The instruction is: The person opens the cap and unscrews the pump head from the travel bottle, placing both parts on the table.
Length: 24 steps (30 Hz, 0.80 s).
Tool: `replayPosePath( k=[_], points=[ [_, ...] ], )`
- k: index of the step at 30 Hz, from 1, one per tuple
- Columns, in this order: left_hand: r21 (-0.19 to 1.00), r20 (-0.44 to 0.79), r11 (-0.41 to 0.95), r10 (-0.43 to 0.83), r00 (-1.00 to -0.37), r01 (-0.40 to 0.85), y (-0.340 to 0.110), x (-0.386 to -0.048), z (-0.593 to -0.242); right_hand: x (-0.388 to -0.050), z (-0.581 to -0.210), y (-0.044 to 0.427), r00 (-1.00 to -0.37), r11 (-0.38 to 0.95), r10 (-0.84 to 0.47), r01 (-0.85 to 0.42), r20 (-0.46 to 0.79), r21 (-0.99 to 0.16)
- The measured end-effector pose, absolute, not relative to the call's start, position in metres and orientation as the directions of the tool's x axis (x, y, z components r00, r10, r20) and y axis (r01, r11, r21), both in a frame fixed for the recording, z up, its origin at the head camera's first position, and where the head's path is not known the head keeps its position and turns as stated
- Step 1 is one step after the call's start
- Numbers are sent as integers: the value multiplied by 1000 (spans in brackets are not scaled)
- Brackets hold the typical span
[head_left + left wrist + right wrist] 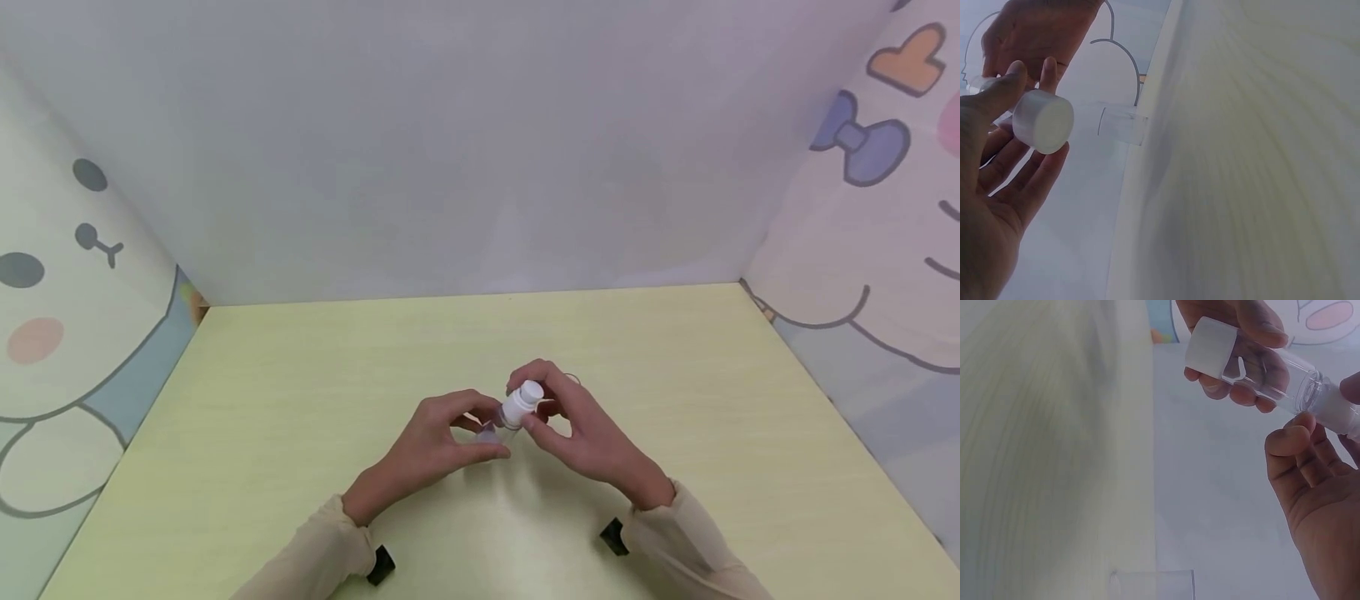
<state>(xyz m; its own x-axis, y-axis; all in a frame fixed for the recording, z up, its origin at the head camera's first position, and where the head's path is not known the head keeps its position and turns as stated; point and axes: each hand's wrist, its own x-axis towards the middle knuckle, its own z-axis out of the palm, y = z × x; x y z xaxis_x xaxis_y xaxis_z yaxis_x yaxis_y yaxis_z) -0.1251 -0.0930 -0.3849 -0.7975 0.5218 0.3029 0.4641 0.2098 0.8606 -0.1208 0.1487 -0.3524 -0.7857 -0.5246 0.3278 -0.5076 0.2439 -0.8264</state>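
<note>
A small clear bottle (pixel 1294 369) with a white base (pixel 1211 347) is held tilted between both hands above the table. My left hand (pixel 442 437) grips its clear body, thumb on one side and fingers round the other. At the upper end is a stepped white top (pixel 519 405), which my right hand (pixel 585 429) holds between thumb and fingers at its collar. Whether the top is screwed tight cannot be seen. In the left wrist view the white base (pixel 1044 122) points towards the camera, and the hand hides much of the body.
A clear, open-looking plastic cap (pixel 1124 126) stands on the pale wood-grain table (pixel 337 358), just beyond my right hand. A plain light wall (pixel 465 150) rises at the back. Cartoon-printed panels (pixel 67 350) flank the table on both sides.
</note>
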Motion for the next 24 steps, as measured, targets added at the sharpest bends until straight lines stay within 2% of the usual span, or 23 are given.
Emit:
replayPosePath(
  k=[6,16,24],
  points=[
    [863,304,206,518,-799,462,-93,-126,-385,-121,-351,149,-774,234,-539,-515,331,-824],
    [872,291,201,522,-802,447,-92,-126,-389,-124,-358,146,-851,299,-456,-423,261,-855],
    [864,294,213,522,-801,456,-93,-127,-389,-126,-358,148,-853,294,-462,-404,242,-866]
  ],
)
